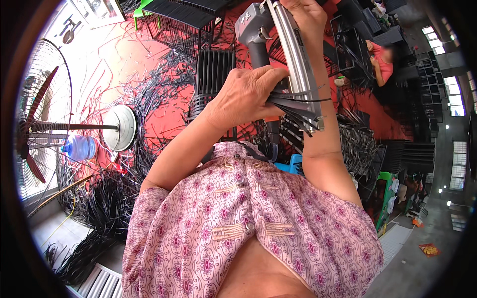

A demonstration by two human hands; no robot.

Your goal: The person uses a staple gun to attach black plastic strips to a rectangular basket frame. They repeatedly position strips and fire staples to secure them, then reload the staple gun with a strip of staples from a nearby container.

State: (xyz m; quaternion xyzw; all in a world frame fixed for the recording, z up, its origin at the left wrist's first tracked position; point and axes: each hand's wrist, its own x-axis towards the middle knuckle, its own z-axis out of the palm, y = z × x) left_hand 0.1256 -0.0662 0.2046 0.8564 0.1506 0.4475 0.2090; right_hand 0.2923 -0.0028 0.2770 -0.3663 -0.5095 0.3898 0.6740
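A grey staple or nail gun (254,24) with a dark handle and a long silver magazine (290,49) is held up at the top middle. My right hand (307,15) is closed around the magazine's upper end, its fingers partly cut off by the frame edge. Lower down, my left hand (243,94) is closed on a bunch of flat black strips (298,107), its thumb and forefinger against the magazine. The strips fan out to the right across the magazine's lower end. Behind my left hand stands a black slatted piece (214,69) with strips wrapped about its lower part.
Black strips (107,198) heap on the red floor at left. A standing fan (37,124), its round base (119,127) and a blue water bottle (79,147) stand there. Black frames (171,25) are at the back. A co-worker (382,62) in pink sits far right by another frame.
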